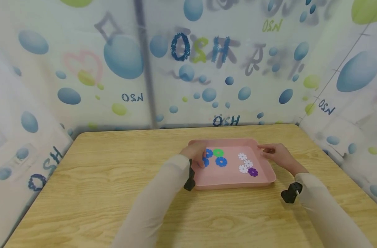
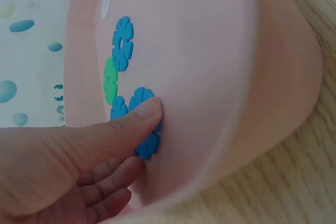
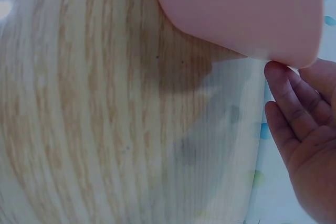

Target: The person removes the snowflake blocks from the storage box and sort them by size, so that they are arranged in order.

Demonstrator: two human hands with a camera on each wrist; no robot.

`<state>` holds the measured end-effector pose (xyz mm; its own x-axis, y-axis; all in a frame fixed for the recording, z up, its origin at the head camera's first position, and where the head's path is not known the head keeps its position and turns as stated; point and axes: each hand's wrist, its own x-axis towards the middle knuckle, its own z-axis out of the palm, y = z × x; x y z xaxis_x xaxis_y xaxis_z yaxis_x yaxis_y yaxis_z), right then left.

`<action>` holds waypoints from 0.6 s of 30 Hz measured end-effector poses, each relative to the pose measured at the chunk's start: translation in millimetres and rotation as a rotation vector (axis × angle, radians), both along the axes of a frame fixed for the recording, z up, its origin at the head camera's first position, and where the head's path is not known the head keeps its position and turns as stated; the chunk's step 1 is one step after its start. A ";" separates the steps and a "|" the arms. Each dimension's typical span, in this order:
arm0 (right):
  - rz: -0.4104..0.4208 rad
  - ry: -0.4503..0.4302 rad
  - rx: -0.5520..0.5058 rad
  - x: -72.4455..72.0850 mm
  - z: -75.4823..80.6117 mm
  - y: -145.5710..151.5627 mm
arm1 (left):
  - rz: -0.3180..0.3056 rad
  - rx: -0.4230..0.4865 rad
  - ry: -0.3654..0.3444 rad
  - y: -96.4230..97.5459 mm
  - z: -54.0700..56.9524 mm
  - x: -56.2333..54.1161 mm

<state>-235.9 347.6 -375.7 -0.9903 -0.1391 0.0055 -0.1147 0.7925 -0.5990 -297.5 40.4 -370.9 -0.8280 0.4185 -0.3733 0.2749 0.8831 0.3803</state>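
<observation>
A shallow pink tray (image 1: 225, 179) stands on the wooden table, with flower-shaped flat pieces inside. My left hand (image 1: 195, 152) reaches over the tray's left end. In the left wrist view its thumb overlaps a blue flower piece (image 2: 148, 144), held between thumb and index; the index tip is hidden. Other blue pieces (image 1: 221, 162) and a green one (image 1: 218, 152) lie close by. Three white pieces (image 1: 242, 156) and a purple one (image 1: 253, 172) are grouped at the right. My right hand (image 1: 278, 155) grips the tray's right rim near the back corner, its thumb partly hidden in the right wrist view.
Wooden tabletop (image 1: 114, 165) extends around the tray. A pale curtain (image 1: 176, 89) printed with blue and green ovals hangs behind the table and along both sides.
</observation>
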 end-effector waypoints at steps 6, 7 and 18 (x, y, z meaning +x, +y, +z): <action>-0.008 -0.014 -0.007 0.8 2.8 1.6 | -0.025 0.002 0.035 -0.2 4.9 3.5; -0.011 -0.018 -0.009 0.9 2.8 2.0 | -0.022 0.004 0.030 0.2 4.9 3.2; -0.020 -0.046 -0.031 0.3 0.3 0.7 | 0.010 0.007 0.014 -0.1 5.4 4.4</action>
<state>-235.5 348.4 -375.4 -0.9921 -0.1198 -0.0362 -0.0707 0.7750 -0.6280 -293.1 40.3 -365.6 -0.8373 0.4123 -0.3591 0.2710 0.8834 0.3824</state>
